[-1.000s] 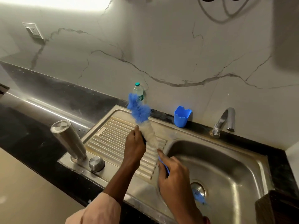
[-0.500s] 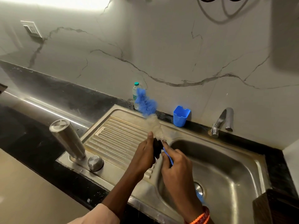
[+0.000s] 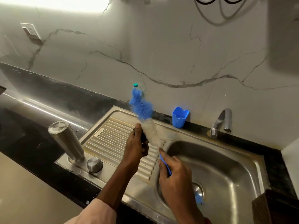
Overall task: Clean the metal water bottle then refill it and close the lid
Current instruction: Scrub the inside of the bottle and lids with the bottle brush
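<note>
A: At centre frame, the left hand (image 3: pixel 135 145) pinches something small and dark against the blue-and-white bottle brush (image 3: pixel 146 118), now further up its bristles.

B: The right hand (image 3: pixel 174 177) grips the brush's blue handle. The upended steel water bottle (image 3: pixel 66 140) stands unmoved at left on the steel sink's (image 3: pixel 113 136) drainboard, its round lid (image 3: pixel 94 164) beside it.

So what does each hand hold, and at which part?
The right hand grips the bottle brush by its blue handle; the left hand holds something dark against its white bristles.

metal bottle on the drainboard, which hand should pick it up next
Left. The left hand is nearer the metal bottle at the left; the right hand grips the brush handle over the sink.
</note>
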